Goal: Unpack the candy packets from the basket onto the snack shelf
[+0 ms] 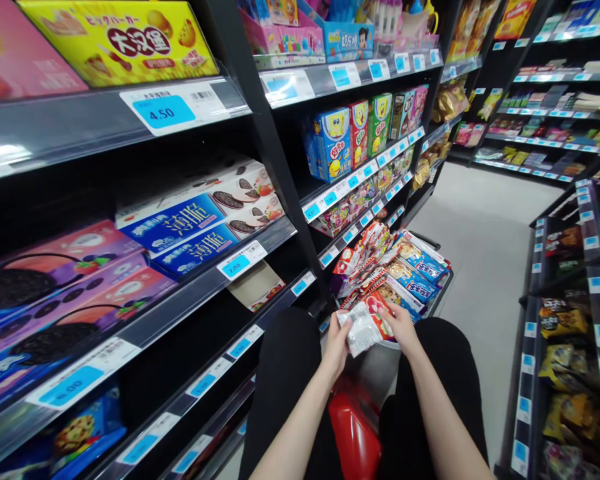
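My left hand is closed on the left edge of a small candy packet, with silver-white and red faces showing. My right hand pinches the red side of it, thumb on top. I cannot tell whether it is one packet or two overlapping. Just beyond my hands sits a shopping basket full of snacks. Blue cookie packs fill its right part, and red and white bags are heaped at its left.
Shelves with blue price tags run along my left, holding blue wafer boxes and cartoon snack boxes. A low rack of bagged snacks lines the right side. Grey floor stretches between them. Something red and glossy lies between my knees.
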Action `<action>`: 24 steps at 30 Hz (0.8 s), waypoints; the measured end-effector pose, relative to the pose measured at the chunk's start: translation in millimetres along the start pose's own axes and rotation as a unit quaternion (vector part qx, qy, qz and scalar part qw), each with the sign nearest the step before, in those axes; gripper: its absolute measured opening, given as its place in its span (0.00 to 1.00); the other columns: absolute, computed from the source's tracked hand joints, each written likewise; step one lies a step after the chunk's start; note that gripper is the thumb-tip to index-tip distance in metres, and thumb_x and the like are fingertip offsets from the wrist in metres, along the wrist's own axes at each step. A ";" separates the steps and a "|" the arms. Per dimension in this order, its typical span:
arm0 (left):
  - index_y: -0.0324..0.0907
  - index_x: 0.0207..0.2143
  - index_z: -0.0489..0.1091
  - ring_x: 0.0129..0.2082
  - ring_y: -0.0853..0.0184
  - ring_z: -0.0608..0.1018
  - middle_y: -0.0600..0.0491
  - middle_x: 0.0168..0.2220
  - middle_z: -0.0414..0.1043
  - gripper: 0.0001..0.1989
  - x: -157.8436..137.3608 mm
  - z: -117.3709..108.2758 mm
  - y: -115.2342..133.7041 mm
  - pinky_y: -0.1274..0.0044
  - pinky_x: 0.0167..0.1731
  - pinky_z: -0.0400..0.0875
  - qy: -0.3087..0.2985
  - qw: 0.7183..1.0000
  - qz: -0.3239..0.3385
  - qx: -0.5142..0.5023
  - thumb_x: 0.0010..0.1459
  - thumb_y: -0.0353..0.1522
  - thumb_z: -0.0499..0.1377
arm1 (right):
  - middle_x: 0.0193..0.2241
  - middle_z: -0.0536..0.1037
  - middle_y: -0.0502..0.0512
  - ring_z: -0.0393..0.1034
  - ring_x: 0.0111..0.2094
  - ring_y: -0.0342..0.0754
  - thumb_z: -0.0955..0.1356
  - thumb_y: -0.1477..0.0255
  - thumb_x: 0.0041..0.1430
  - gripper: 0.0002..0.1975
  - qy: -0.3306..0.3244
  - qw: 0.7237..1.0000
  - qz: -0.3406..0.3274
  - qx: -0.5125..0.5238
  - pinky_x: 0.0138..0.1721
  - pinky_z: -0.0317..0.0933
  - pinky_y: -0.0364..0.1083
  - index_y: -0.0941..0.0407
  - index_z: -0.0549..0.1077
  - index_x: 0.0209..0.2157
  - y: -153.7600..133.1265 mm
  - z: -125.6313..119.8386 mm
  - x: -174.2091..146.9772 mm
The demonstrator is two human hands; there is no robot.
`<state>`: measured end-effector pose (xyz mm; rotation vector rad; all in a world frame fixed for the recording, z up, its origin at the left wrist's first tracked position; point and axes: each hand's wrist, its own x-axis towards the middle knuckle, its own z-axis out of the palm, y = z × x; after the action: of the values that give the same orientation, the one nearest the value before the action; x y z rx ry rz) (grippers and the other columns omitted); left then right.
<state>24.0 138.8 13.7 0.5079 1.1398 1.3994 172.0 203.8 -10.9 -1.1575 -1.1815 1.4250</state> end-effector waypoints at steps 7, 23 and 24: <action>0.45 0.37 0.58 0.22 0.72 0.72 0.59 0.26 0.68 0.21 -0.5 1.7 2.9 0.82 0.21 0.65 0.033 0.999 0.000 -0.023 0.44 0.40 0.64 | 0.27 0.79 0.54 0.71 0.28 0.52 0.73 0.59 0.37 0.19 0.045 0.993 0.042 0.097 0.31 0.65 0.49 0.56 0.77 0.30 0.9 1.4 3.5; 0.43 0.41 0.56 0.25 0.69 0.74 0.55 0.28 0.71 0.20 -11.3 2.1 6.8 0.81 0.26 0.65 0.111 0.975 0.176 0.079 0.48 0.38 0.61 | 0.26 0.79 0.52 0.71 0.27 0.50 0.72 0.61 0.41 0.14 0.020 0.992 0.019 0.125 0.30 0.65 0.48 0.55 0.77 0.29 -8.1 6.4 -1.5; 0.43 0.41 0.56 0.26 0.69 0.75 0.54 0.28 0.72 0.21 -11.1 1.8 6.7 0.81 0.27 0.66 0.113 0.974 0.177 0.080 0.48 0.38 0.62 | 0.26 0.79 0.52 0.71 0.27 0.50 0.72 0.61 0.41 0.14 0.021 0.992 0.019 0.126 0.30 0.65 0.49 0.55 0.77 0.29 -8.9 6.7 -2.0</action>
<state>24.5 130.4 23.6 0.7067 1.4028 1.7132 166.4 202.0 -1.2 -1.0306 -0.9238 1.5225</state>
